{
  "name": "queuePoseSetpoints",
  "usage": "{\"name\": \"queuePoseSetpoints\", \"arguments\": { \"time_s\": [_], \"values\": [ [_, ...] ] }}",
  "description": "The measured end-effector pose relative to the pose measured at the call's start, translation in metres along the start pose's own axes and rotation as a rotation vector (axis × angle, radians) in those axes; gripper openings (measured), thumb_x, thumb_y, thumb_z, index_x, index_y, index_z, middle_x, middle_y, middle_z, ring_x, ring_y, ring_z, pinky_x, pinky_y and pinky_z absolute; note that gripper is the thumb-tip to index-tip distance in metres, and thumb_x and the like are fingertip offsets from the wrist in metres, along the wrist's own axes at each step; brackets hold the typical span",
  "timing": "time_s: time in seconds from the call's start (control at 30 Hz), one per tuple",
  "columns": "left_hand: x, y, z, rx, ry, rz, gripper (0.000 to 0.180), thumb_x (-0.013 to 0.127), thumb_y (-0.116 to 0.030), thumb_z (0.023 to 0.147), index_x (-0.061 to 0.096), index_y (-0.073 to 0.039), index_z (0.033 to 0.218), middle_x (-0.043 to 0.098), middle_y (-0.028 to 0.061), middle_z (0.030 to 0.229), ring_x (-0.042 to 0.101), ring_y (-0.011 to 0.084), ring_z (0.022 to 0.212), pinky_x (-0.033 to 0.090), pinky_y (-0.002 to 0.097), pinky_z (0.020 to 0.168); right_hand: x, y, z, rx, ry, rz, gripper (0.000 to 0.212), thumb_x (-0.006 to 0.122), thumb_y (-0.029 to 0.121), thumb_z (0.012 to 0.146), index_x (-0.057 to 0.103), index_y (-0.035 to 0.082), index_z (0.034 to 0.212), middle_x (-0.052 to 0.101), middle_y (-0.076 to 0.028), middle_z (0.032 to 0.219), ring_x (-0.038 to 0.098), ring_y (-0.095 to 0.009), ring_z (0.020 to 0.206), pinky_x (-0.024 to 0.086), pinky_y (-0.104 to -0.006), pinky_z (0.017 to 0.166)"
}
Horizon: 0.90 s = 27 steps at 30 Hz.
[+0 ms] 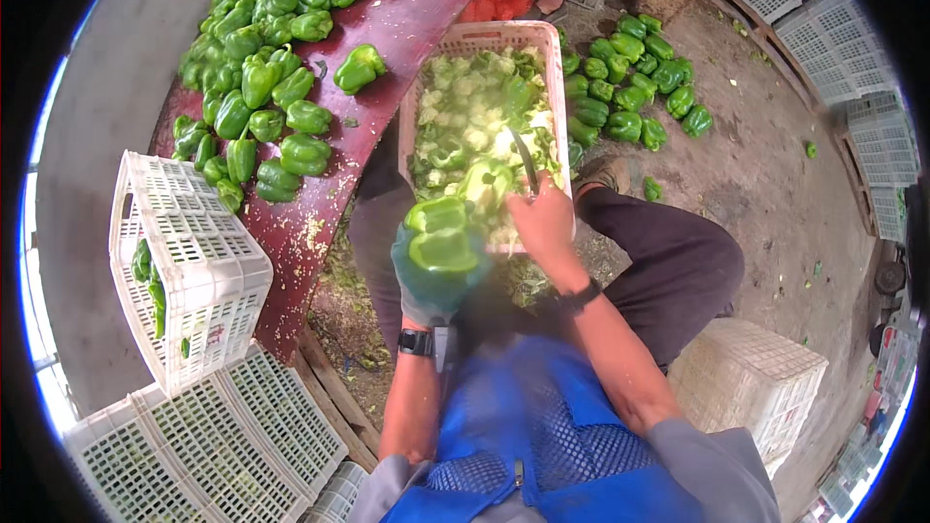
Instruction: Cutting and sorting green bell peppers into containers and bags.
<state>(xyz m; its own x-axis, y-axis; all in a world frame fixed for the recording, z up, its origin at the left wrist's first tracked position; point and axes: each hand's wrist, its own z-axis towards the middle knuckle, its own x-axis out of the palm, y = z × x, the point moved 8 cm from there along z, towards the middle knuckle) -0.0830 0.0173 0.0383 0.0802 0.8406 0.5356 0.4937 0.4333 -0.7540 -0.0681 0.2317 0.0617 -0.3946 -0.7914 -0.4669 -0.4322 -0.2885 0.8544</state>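
My left hand [426, 283], in a dark green glove, is closed around a cut green bell pepper [444, 250] whose pale inner edges face up. It is held over the near left corner of a crate [560, 87]. Bare and closed, my right hand [544, 228] grips a knife [526, 161] with a thin, dark, curved blade pointing away from me. The blade lies over the crate's contents, apart from the pepper. Pale pepper cores and green scraps [465, 102] fill the crate; a blurred green piece [487, 182] shows beside my right hand. The knife's handle is hidden in my fingers.
Whole green peppers [257, 77] are heaped on a red board [407, 0] at the left. More peppers [630, 77] lie on the floor at the right. White crates [189, 261] stand at the left, another crate [746, 378] at the lower right, and stacked crates [823, 29] along the far right.
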Motion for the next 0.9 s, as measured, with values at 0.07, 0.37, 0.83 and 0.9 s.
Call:
{"name": "queuePoseSetpoints", "arguments": {
  "time_s": [0.07,0.37,0.83,0.9],
  "values": [
    [0.018,-0.015,-0.005,0.094,0.061,0.321,0.078,0.052,-0.070,0.101,0.059,-0.003,0.142,0.073,0.0170,0.111,0.070,0.0265,0.081,0.059,0.0349,0.067,-0.009,0.027,-0.024,-0.166,0.112,0.163,0.027,0.078,0.020,0.087,0.074,0.000,0.104,0.075,-0.019,0.093,0.075,-0.035,0.086,0.058,-0.0436,0.077],
    [0.000,0.047,0.011,0.325,0.187,0.699,0.043,0.041,-0.035,0.117,0.062,-0.005,0.139,0.070,0.0026,0.123,0.068,0.0151,0.108,0.056,0.0295,0.091,0.019,0.034,-0.054,-0.456,0.247,-0.044,0.013,0.075,0.012,0.086,0.072,0.003,0.095,0.067,-0.018,0.091,0.068,-0.043,0.085,0.055,-0.0508,0.074],
    [0.044,0.026,-0.041,0.822,0.304,1.075,0.086,0.092,-0.023,0.084,0.042,-0.007,0.152,0.053,0.0120,0.150,0.058,0.0249,0.133,0.049,0.0435,0.114,-0.003,0.020,-0.047,-0.453,0.321,-0.020,0.013,0.069,0.008,0.082,0.069,-0.002,0.089,0.065,-0.020,0.075,0.066,-0.041,0.068,0.052,-0.0478,0.064],
    [0.020,0.059,-0.010,0.332,0.261,0.594,0.081,0.089,-0.025,0.087,0.043,-0.008,0.151,0.056,0.0126,0.146,0.061,0.0258,0.128,0.052,0.0417,0.109,-0.001,0.013,-0.043,-0.258,0.229,0.047,0.015,0.070,0.010,0.084,0.071,-0.003,0.093,0.066,-0.021,0.075,0.065,-0.035,0.063,0.051,-0.0448,0.061]
  ]
}}
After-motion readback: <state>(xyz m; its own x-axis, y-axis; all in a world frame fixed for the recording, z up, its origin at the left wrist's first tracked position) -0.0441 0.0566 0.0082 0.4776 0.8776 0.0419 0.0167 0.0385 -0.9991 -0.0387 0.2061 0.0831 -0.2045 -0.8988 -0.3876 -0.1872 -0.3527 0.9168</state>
